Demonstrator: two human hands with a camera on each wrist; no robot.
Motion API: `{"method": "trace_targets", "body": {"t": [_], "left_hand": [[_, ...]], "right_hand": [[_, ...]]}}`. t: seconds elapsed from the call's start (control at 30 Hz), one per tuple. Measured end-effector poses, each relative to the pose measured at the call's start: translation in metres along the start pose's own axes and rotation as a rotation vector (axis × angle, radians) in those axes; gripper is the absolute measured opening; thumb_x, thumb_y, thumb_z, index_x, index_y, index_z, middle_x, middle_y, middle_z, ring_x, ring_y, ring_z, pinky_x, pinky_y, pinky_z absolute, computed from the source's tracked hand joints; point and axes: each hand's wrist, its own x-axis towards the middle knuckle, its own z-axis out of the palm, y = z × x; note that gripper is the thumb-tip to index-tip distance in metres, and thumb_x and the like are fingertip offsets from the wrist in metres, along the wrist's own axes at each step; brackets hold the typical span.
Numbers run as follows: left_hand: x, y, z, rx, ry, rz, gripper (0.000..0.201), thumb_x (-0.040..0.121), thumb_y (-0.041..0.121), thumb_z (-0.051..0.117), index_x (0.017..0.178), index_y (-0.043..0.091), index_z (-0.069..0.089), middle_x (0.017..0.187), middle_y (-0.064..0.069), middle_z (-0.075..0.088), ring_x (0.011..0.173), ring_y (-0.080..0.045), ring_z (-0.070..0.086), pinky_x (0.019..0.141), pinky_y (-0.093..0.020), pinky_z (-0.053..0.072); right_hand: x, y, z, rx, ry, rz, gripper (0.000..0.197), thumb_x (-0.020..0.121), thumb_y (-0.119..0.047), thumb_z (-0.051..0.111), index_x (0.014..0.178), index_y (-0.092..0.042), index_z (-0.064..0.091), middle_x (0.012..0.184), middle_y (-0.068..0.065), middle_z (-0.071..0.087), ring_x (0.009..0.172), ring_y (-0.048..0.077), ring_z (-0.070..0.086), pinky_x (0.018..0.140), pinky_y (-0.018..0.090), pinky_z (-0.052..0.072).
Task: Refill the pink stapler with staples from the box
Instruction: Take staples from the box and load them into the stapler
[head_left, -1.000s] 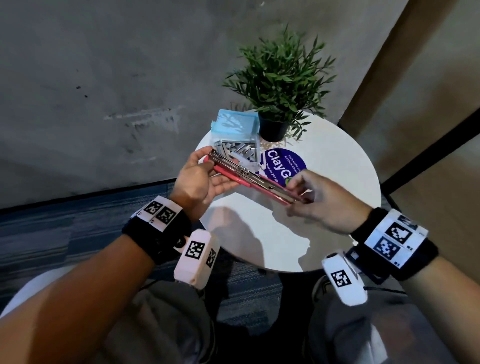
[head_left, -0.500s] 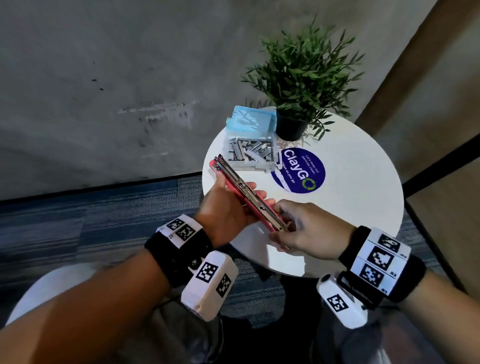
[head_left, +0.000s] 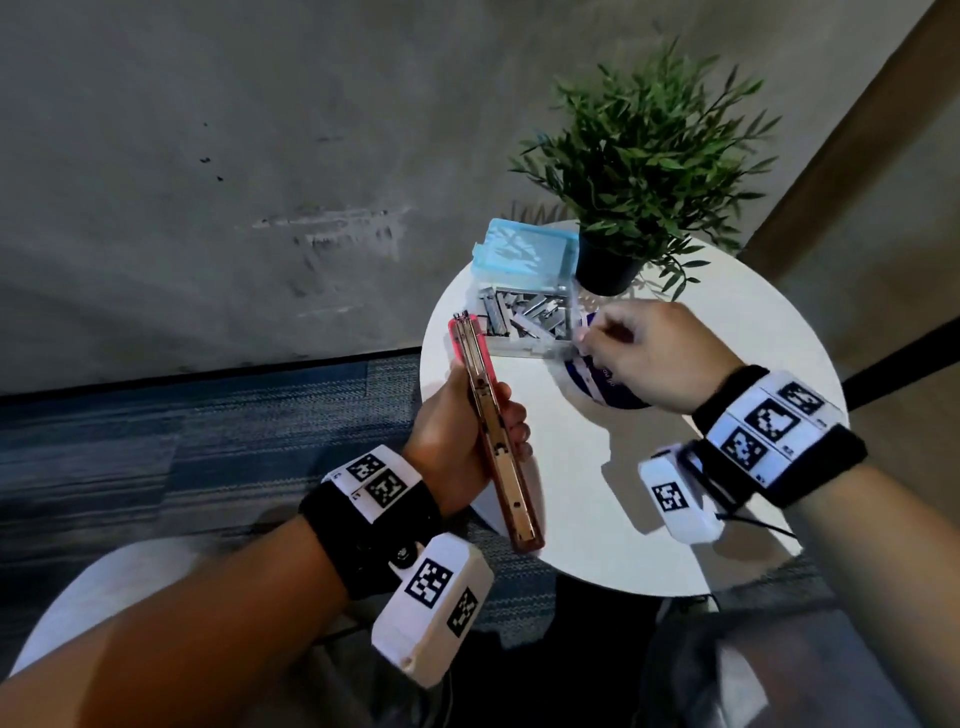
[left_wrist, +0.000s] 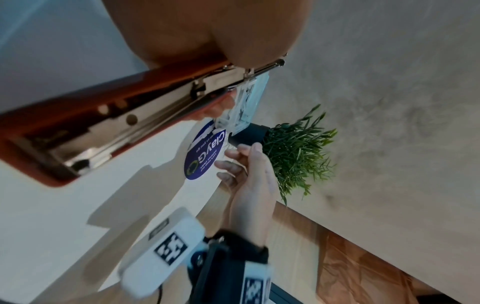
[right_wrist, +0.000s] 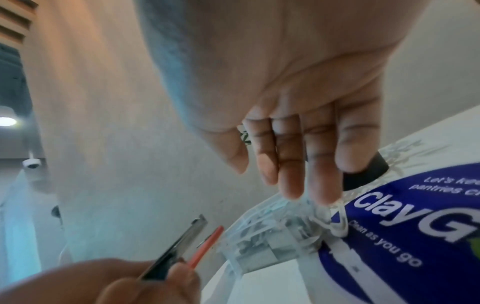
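My left hand (head_left: 447, 441) grips the pink stapler (head_left: 506, 483) around its middle, off the table's left edge. The stapler is swung open, its metal staple channel (left_wrist: 103, 115) facing up and its far tip near the box. The clear staple box (head_left: 524, 317) lies on the table with its blue lid (head_left: 524, 249) folded back and several silver staple strips inside. My right hand (head_left: 644, 353) hovers at the box's right front corner, fingers (right_wrist: 291, 164) extended down over the box (right_wrist: 272, 242) and holding nothing.
The small round white table (head_left: 597, 493) carries a blue round sticker (head_left: 608, 389), partly under my right hand, and a potted green plant (head_left: 654, 156) right behind the box. A grey wall and blue carpet lie to the left.
My right hand let go of the stapler's near end and moved up to the staple box. My left hand turned the open stapler to point away, towards the box.
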Motion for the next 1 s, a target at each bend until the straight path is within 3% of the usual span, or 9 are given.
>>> {"method": "trace_targets", "body": {"t": [0.07,0.17,0.33,0.5,0.67,0.87,1.0], "left_hand": [[-0.001,-0.002,-0.003,0.015,0.001,0.023,0.065,0.101,0.067,0.025,0.076,0.013,0.05,0.06,-0.008,0.044,0.048,-0.022,0.045,0.05,-0.028,0.043],[-0.002,-0.004,-0.004,0.045,-0.006,0.05,0.065,0.101,0.067,0.025,0.077,0.012,0.051,0.062,-0.009,0.046,0.048,-0.023,0.046,0.049,-0.029,0.044],[-0.003,-0.006,0.0,0.07,-0.027,0.055,0.064,0.103,0.063,0.024,0.078,0.01,0.051,0.059,-0.01,0.047,0.051,-0.024,0.045,0.051,-0.031,0.043],[0.002,0.001,0.005,0.042,-0.034,0.048,0.065,0.102,0.065,0.025,0.076,0.011,0.05,0.056,-0.008,0.047,0.047,-0.024,0.046,0.05,-0.029,0.044],[0.006,0.003,0.011,0.04,-0.014,0.037,0.066,0.101,0.067,0.025,0.077,0.012,0.05,0.056,-0.008,0.048,0.045,-0.024,0.048,0.048,-0.028,0.046],[0.009,0.004,0.015,0.033,-0.012,0.017,0.065,0.102,0.066,0.025,0.076,0.011,0.05,0.058,-0.009,0.047,0.046,-0.023,0.048,0.048,-0.027,0.046],[0.007,0.007,0.017,0.029,-0.016,0.012,0.067,0.102,0.067,0.023,0.075,0.011,0.049,0.056,-0.008,0.046,0.044,-0.022,0.048,0.048,-0.025,0.046]], "right_hand": [[0.017,0.004,0.006,0.007,0.079,0.0,0.023,0.095,-0.032,0.062,0.075,-0.019,0.063,0.068,-0.007,0.062,0.066,0.016,0.056,0.06,0.028,0.041],[0.039,0.001,0.022,-0.003,0.147,-0.041,0.012,0.093,-0.026,0.063,0.086,-0.017,0.068,0.088,-0.002,0.067,0.08,0.018,0.06,0.075,0.033,0.05],[0.064,-0.012,0.038,-0.114,0.114,-0.028,0.01,0.094,-0.024,0.062,0.094,-0.019,0.071,0.105,-0.001,0.067,0.098,0.019,0.061,0.088,0.034,0.051],[0.076,-0.018,0.042,-0.278,0.008,0.053,0.022,0.087,-0.044,0.069,0.087,-0.023,0.071,0.097,-0.003,0.072,0.09,0.02,0.066,0.082,0.035,0.056],[0.074,-0.023,0.048,-0.318,-0.016,0.023,0.017,0.09,-0.041,0.068,0.092,-0.024,0.07,0.106,-0.004,0.069,0.093,0.019,0.063,0.074,0.03,0.05],[0.07,-0.023,0.043,-0.093,0.108,0.069,0.013,0.093,-0.033,0.063,0.084,-0.024,0.062,0.091,-0.005,0.07,0.089,0.023,0.066,0.08,0.035,0.055],[0.069,-0.021,0.037,0.068,0.178,0.052,0.01,0.094,-0.032,0.059,0.09,-0.023,0.061,0.083,-0.002,0.075,0.079,0.021,0.07,0.077,0.036,0.056]]}}
